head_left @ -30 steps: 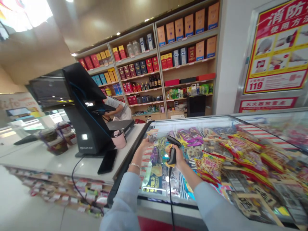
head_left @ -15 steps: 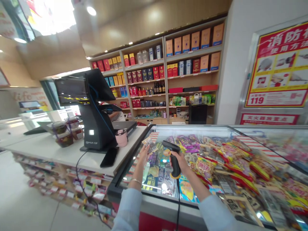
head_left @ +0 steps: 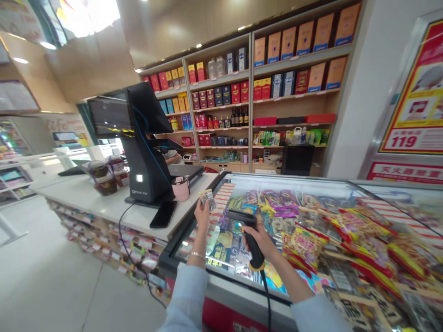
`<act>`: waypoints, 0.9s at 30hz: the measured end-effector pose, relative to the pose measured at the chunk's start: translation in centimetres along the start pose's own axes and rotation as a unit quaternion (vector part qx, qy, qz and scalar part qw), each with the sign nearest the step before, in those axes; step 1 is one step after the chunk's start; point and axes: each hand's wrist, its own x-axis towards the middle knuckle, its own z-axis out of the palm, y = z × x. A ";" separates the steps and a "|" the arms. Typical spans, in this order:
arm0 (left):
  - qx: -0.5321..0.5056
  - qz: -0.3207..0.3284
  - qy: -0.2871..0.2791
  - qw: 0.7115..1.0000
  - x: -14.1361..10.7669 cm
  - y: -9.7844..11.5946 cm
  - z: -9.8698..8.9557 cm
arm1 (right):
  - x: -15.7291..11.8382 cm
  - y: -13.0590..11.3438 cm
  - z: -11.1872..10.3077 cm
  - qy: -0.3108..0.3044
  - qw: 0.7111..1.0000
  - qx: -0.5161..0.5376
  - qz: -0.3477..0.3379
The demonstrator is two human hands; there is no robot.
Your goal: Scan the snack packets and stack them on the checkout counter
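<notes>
Head view, centre of the frame: the left hand [head_left: 202, 213] has its fingers pinched together on a small clear packet [head_left: 209, 200], held up over the left edge of a glass-topped case [head_left: 221, 278], near the surface [head_left: 138, 217]. To its right, the right hand [head_left: 262, 240] is clamped around the grip of a black scanner [head_left: 255, 254], whose head points left, toward the packet's side of the frame. A black cable [head_left: 268, 297] hangs from the grip to the bottom of the frame.

Red-and-yellow snack bags [head_left: 304, 245] lie heaped at the right of the case; from where I stand, I can't tell how many of them rest on the glass. Left of centre, the white surface carries a dark phone [head_left: 164, 214], a pink cup [head_left: 180, 190] just beside it, a black register [head_left: 142, 177] behind the phone, and stacked lidded tubs [head_left: 105, 183] farther left. Behind the register, a person's arm [head_left: 173, 158] shows, partly hidden. Shelves [head_left: 249, 110] of boxes and bottles fill the upper middle, and a red-and-yellow poster [head_left: 415, 99] hangs at the right edge.
</notes>
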 end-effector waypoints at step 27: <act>0.010 0.026 0.045 0.999 -0.5 0.5 0.0 | -0.3 0.0 -0.1 -0.012 1.000 -0.023 -0.014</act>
